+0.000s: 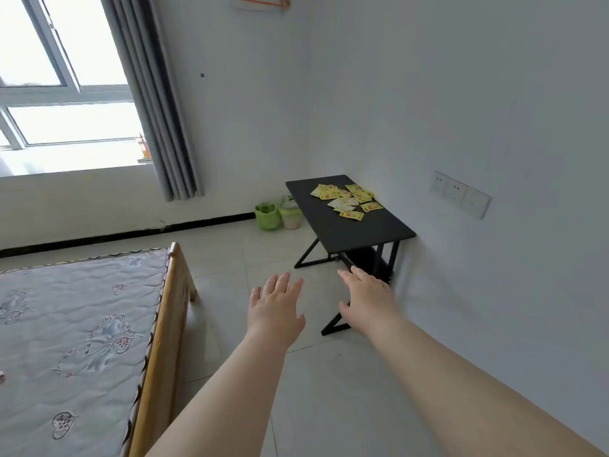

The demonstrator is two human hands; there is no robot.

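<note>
A: Where's the surface?
B: The black surface [346, 232] stands in the corner, ahead of me.
A: Your hands?
B: My left hand [275, 311] and right hand [369, 301] stretch toward it, fingers spread, holding nothing.
A: The packets?
B: Those yellow packets [347, 201] lie scattered on its far half.

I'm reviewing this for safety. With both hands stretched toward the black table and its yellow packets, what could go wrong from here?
1. The yellow packets lie loose and overlapping on the table; a hasty grab by the open left hand or right hand might sweep some onto the floor.
2. The table's angled leg juts out across the floor toward the person; a foot could catch it.
</note>
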